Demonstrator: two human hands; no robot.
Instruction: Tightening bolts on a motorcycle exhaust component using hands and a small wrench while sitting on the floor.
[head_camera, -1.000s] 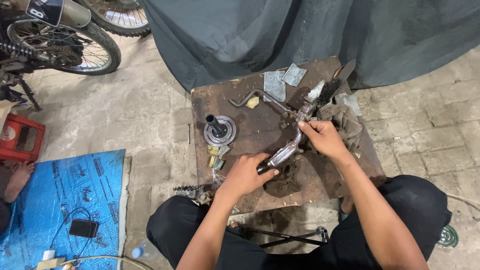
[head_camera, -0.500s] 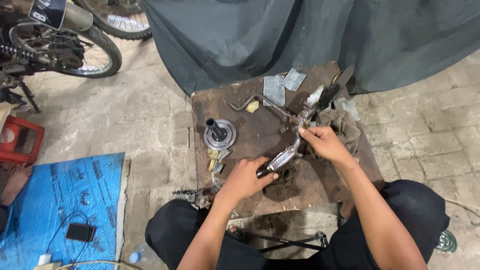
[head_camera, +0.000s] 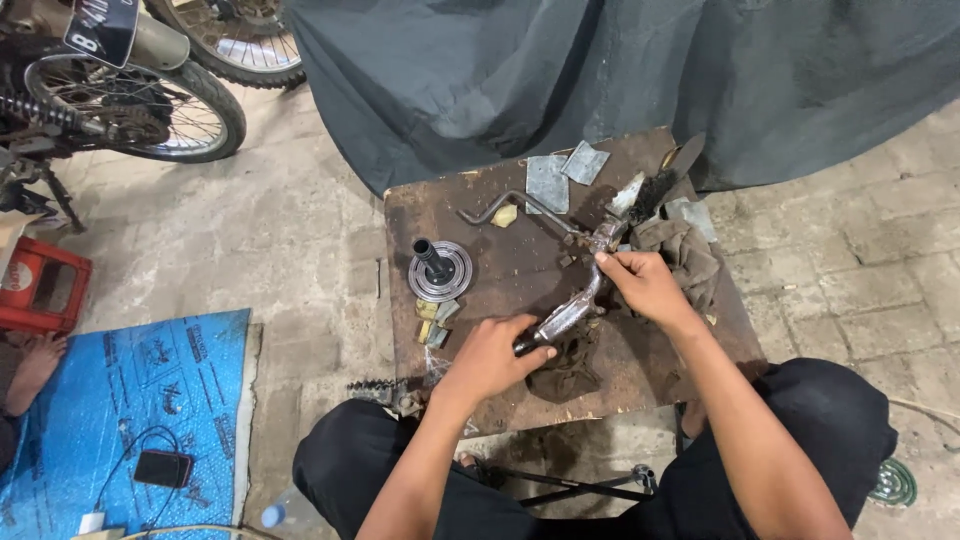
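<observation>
Both our hands are gripping a bent, grimy metal lever (head_camera: 580, 295) lying across the rusty bench (head_camera: 500, 380): our left hand (head_camera: 495, 357) is closing around its dark near end, hiding it, while our right hand (head_camera: 645, 285) is pinching its far joint. Compared with a moment ago, we are keeping the same holds. Beyond, a round flanged part (head_camera: 440, 272) is standing near metal scraps (head_camera: 548, 182).

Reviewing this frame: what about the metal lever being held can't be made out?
- Head view: lower end of the bent metal lever is hidden inside the left hand.
- Its upper joint is covered by the right hand fingers.
- Small parts beside the round metal hub are too small to identify.
</observation>
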